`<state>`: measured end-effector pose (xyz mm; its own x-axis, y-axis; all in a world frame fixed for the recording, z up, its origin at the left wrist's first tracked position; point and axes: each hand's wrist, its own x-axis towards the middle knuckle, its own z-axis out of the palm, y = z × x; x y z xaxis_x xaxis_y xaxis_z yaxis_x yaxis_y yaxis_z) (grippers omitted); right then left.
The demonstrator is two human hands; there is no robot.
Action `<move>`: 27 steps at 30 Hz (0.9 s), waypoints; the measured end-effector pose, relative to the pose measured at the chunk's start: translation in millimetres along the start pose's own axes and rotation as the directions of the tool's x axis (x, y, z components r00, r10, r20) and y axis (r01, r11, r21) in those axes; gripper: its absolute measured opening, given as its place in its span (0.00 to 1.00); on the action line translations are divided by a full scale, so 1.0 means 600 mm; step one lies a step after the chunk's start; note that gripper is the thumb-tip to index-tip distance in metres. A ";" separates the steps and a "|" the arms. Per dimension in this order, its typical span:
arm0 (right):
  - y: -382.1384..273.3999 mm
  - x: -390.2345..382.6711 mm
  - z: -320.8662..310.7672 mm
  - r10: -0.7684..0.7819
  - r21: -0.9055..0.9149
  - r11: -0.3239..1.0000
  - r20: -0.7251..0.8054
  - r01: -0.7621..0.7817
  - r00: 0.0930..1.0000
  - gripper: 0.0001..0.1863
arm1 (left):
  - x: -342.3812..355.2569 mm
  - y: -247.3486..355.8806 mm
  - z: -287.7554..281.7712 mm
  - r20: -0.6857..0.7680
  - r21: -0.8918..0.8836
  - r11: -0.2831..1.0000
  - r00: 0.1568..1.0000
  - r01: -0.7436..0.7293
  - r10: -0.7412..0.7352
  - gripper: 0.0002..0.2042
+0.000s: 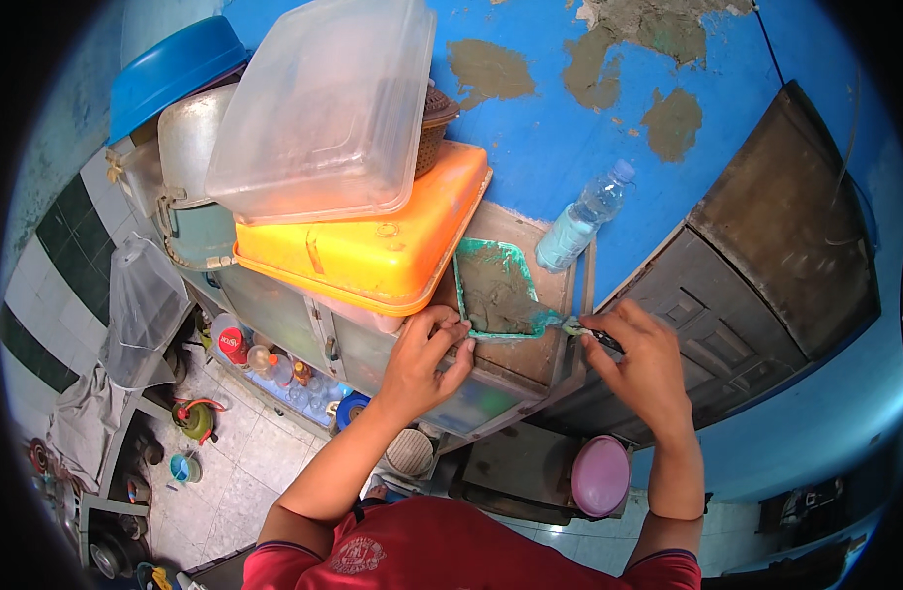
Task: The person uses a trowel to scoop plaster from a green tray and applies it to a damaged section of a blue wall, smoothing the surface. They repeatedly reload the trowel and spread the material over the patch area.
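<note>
left hand (427, 359) grip pinching tray (493, 291) at its 7 o'clock corner | right hand (640, 359) grip pressed round scraper (570, 324) at tray's 4 o'clock | should brace tray, scoop shallow

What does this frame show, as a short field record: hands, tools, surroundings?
left hand: holds the edge of the green tray of grey mortar
right hand: grips a small trowel, blade in the mortar
tray rests on: cabinet top
beside tray: orange tub, plastic bottle
wall: blue, with grey patches
</note>
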<state>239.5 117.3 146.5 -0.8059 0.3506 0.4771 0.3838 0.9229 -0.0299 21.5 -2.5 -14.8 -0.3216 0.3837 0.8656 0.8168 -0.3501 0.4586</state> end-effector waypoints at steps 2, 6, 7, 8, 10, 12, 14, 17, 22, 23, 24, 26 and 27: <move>0.004 0.001 0.014 0.010 0.036 0.999 0.004 -0.010 1.000 0.07 | 0.003 0.000 -0.001 0.002 0.006 1.000 1.000 -0.015 0.015 0.11; -0.005 0.010 0.037 0.089 0.086 0.992 0.067 -0.094 0.994 0.08 | 0.002 0.001 -0.001 0.008 0.004 1.000 1.000 -0.009 0.008 0.11; -0.006 0.011 0.040 0.090 0.108 0.989 0.063 -0.096 0.994 0.08 | 0.002 0.001 -0.001 0.005 0.007 1.000 1.000 -0.014 0.014 0.11; -0.007 0.011 0.042 0.091 0.130 0.987 0.058 -0.098 0.994 0.08 | 0.003 0.002 -0.002 0.001 0.010 1.000 1.000 -0.020 0.020 0.11; -0.009 0.010 0.048 0.090 0.158 0.983 0.048 -0.097 0.995 0.08 | 0.001 0.003 -0.003 -0.004 0.013 1.000 1.000 -0.022 0.022 0.11; -0.011 0.007 0.054 0.089 0.171 0.981 0.033 -0.093 0.995 0.09 | 0.000 0.004 -0.002 -0.004 0.013 1.000 1.000 -0.017 0.017 0.11; -0.017 0.005 0.058 0.082 0.141 0.986 0.034 -0.086 0.996 0.09 | 0.002 0.006 -0.001 -0.005 0.008 1.000 1.000 -0.018 0.018 0.11; -0.023 0.003 0.063 0.030 0.064 0.997 0.014 -0.030 0.999 0.09 | 0.001 0.006 -0.002 -0.001 0.012 1.000 1.000 -0.014 0.014 0.11; -0.014 0.000 0.064 -0.056 -0.010 0.998 -0.008 0.056 0.998 0.09 | -0.004 0.002 0.002 -0.011 0.008 1.000 1.000 0.001 -0.001 0.10; -0.013 -0.002 0.065 -0.078 -0.028 0.997 -0.012 0.077 0.997 0.09 | -0.003 0.002 0.002 -0.012 0.010 1.000 1.000 -0.005 0.005 0.10; -0.013 -0.003 0.066 -0.099 -0.044 0.994 -0.014 0.098 0.995 0.09 | -0.002 0.001 0.002 -0.011 0.014 1.000 1.000 -0.009 0.009 0.10; -0.016 -0.006 0.066 -0.110 -0.064 0.992 -0.027 0.108 0.994 0.09 | 0.000 0.001 0.002 -0.010 0.017 1.000 1.000 -0.018 0.018 0.10; -0.018 -0.006 0.066 -0.119 -0.073 0.991 -0.032 0.116 0.992 0.09 | 0.001 0.001 0.002 -0.012 0.018 1.000 1.000 -0.021 0.022 0.10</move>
<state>220.1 112.3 110.3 -0.8306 0.2334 0.5055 0.3195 0.9434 0.0895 22.4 -1.7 -14.2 -0.3097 0.3654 0.8778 0.8322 -0.3424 0.4361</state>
